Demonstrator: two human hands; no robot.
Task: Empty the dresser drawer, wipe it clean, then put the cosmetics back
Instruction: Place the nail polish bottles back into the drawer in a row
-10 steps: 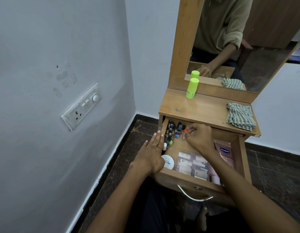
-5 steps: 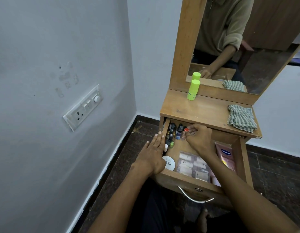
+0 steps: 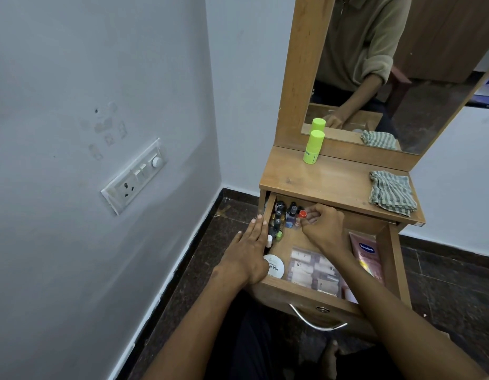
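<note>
The wooden dresser drawer (image 3: 397,259) is pulled out and holds cosmetics. Several small nail-polish bottles (image 3: 279,215) stand along its back left. My right hand (image 3: 321,224) pinches a small bottle with a red cap (image 3: 302,214) among them. My left hand (image 3: 250,253) lies flat with straight fingers on the drawer's left wall. A round white tub (image 3: 276,267), a clear pouch of sachets (image 3: 312,267) and a pink Vaseline tube (image 3: 368,253) lie at the front. A green bottle (image 3: 313,146) stands on the dresser top (image 3: 331,182).
A striped green cloth (image 3: 391,196) lies on the right of the dresser top. A mirror (image 3: 388,72) rises behind it. The grey wall with a switch plate (image 3: 135,175) is close on the left. Dark tiled floor (image 3: 210,237) surrounds the dresser.
My right hand stays on the red-capped bottle and has barely moved. My left hand has slid slightly forward along the drawer's left wall.
</note>
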